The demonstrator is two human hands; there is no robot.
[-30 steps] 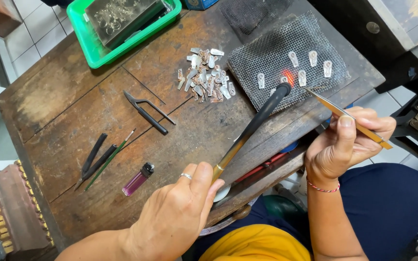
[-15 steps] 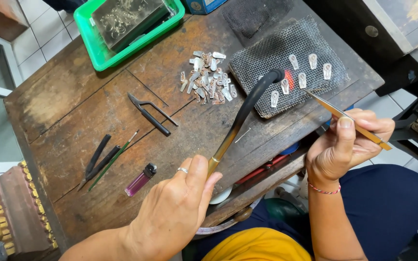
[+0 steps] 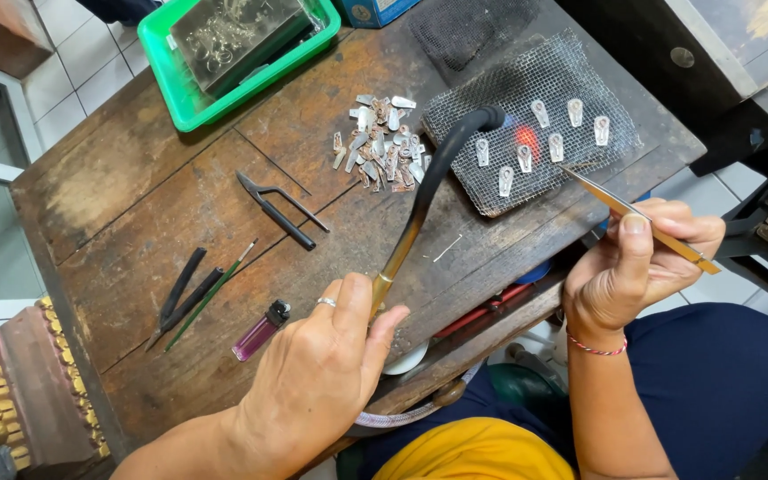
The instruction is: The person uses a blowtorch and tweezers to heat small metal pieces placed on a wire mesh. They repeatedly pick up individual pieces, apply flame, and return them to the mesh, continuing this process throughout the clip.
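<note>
**Torch work on small silver pieces: keep the flame on one piece at a time**

Closest to the camera, the left hand (image 3: 313, 391) is wrapped around the brass handle of a curved torch (image 3: 424, 191), thumb along the tube. The black nozzle arcs up and over the bench and ends at the near-left part of the wire mesh pad (image 3: 526, 116). The right hand (image 3: 637, 267) is closed in a pinch on long brass tweezers (image 3: 642, 218), tips aimed at the near edge of the mesh but not touching anything yet as far as I can tell.

The small flat metal pieces (image 3: 540, 138) sit spaced out on the mesh, toward the far right corner of the workbench (image 3: 135, 187). One spot among them glows orange-red, so that's where the heat is landing.

My take on doing this well: hold the nozzle steady, don't let the flame wander onto the neighbours, and keep the tweezers just off to the side so they don't soak up heat. Thin parts like these probably overheat quickly, so watch the colour.

Further back, just left of the mesh, there's a loose heap of unsorted pieces (image 3: 380, 138). Black pliers (image 3: 277, 209) lie mid-bench, a purple lighter (image 3: 260, 331) and dark hand tools (image 3: 184, 293) near the left edge, and a green tray (image 3: 237, 53) sits at the far edge.
</note>
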